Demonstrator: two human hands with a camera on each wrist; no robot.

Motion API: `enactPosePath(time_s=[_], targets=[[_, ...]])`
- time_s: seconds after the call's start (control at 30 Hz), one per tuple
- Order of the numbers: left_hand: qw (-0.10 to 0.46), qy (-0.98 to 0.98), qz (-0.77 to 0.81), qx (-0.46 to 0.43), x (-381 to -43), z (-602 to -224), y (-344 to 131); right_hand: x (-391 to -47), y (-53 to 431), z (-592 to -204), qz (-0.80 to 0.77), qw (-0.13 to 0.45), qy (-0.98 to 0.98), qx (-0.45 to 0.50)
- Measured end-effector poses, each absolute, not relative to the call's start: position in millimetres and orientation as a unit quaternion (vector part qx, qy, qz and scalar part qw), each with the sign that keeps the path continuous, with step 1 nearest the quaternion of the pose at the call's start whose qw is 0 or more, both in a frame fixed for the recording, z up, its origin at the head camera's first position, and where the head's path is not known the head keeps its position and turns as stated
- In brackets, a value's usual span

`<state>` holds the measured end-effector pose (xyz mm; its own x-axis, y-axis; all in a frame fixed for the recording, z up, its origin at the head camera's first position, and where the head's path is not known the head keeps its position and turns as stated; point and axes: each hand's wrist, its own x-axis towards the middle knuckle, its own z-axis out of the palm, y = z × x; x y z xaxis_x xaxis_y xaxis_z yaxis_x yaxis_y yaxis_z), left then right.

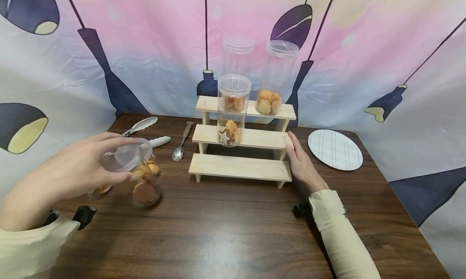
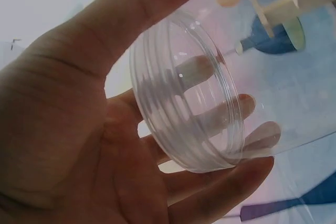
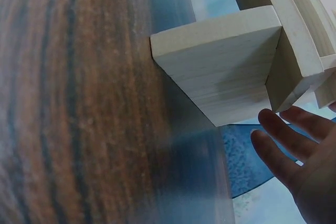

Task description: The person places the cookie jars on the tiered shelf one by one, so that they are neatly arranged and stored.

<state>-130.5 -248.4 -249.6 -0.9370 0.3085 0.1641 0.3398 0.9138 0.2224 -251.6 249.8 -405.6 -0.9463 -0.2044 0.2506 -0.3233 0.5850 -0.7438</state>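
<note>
My left hand [image 1: 85, 161] holds a clear jar from above, thumb and fingers curled round its lid [image 2: 178, 93]. Round brown cookies [image 1: 144, 192] lie in the bottom of the jar, at the left of the table. Other cookie jars overlap it from behind, one with yellowish cookies [image 1: 152, 168]. With its fingers fairly straight, my right hand [image 1: 303, 165] touches the right end of a three-tier wooden stand [image 1: 240, 165]. In the right wrist view, fingertips [image 3: 266, 116] lie right at the stand's end. A jar of mixed cookies [image 1: 233, 133] stands on the middle tier.
Two taller-standing jars occupy the top tier, one holding round cookies [image 1: 268, 102]. A spoon [image 1: 178, 152] and white-tipped tongs [image 1: 143, 125] lie left of the stand. A checked plate [image 1: 335, 149] is at the right. Patterned cloth [image 1: 164, 48] hangs behind the wooden table [image 1: 218, 230].
</note>
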Motion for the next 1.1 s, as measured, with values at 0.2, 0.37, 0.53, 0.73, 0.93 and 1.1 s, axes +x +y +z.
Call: enactPosePath(time_s=[0.2, 0.37, 0.53, 0.73, 0.93, 1.1], targets=[[0.064, -0.97, -0.129, -0.197, -131, -243, -224, -252, 251, -408, 0.431, 0.069, -0.888, 0.145], [0.053, -0.966, -0.132, -0.215, -134, -234, -198, -252, 252, -407, 0.434, 0.068, -0.886, 0.145], [0.065, -0.953, -0.149, -0.257, -142, -232, -165, -253, 251, -407, 0.434, 0.068, -0.886, 0.146], [0.046, -0.947, -0.147, -0.28, -149, -228, -124, -252, 251, -409, 0.425, 0.068, -0.892, 0.141], [0.038, -0.939, -0.142, -0.312, -153, -212, -92, -252, 251, -407, 0.416, 0.068, -0.896, 0.138], [0.042, -0.931, -0.133, -0.337, -158, -196, -72, -252, 251, -405, 0.418, 0.07, -0.895, 0.141]])
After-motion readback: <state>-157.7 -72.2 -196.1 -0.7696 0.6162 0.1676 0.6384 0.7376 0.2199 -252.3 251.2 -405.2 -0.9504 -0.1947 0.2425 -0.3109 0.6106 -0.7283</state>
